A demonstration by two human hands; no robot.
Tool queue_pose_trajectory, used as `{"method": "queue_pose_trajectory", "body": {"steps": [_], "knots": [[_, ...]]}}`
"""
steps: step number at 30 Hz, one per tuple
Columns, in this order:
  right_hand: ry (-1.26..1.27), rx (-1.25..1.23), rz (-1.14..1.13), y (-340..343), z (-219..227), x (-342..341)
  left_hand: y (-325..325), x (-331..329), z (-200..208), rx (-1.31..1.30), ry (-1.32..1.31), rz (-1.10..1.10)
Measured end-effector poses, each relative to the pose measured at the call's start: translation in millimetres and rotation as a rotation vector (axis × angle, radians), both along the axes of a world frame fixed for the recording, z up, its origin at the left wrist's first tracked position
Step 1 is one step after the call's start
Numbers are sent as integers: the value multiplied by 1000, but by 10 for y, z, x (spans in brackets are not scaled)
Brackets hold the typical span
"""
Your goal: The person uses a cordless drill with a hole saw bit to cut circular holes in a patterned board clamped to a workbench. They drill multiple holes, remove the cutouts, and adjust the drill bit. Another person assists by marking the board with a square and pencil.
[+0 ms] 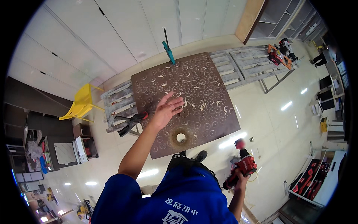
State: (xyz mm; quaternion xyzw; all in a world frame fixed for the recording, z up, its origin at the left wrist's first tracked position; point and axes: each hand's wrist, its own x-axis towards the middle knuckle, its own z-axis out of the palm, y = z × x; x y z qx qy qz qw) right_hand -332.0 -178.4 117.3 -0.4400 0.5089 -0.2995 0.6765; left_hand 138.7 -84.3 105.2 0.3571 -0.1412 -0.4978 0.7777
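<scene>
A dark brown board point(154, 100) lies on a grey slatted bench, its face covered with ring-shaped cuts. Pale shavings are scattered over its middle, and a round hole goes through it near the edge closest to me. Over the board I stretch out my left hand point(167, 112), fingers apart and nothing in it. Off the board's right corner, my right hand point(241, 180) grips a red and black cordless drill point(247, 165). A round red attachment point(239, 143), blurred, is on its front end. Whether my left hand touches the board, I cannot tell.
A teal clamp point(169, 54) holds the board's far edge; a black and red clamp point(130, 122) sits at its left edge. Red and orange power tools point(279, 56) rest on the bench point(227, 67) at right. A yellow chair point(82, 104) stands left, a shelf rack point(311, 179) right.
</scene>
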Motion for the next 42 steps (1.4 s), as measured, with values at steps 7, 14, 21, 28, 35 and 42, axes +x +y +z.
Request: {"method": "queue_pose_trajectory", "body": {"steps": [7, 14, 21, 28, 35, 42], "knots": [[16, -18, -7, 10, 103, 141, 30, 166, -377, 429, -718, -70], [-16, -21, 6, 68, 108, 168, -346, 42, -427, 646, -1834, -287], [-26, -17, -45, 221, -5, 111, -413, 132, -468, 382, -1036, -148], [-36, -14, -129, 335, -45, 141, -198, 110, 188, -171, 295, -155], [-62, 21, -153, 320, -14, 291, -114, 248, 202, -172, 257, -200], [-984, 289, -61, 238, 17, 268, -51, 191, -61, -47, 63, -200]]}}
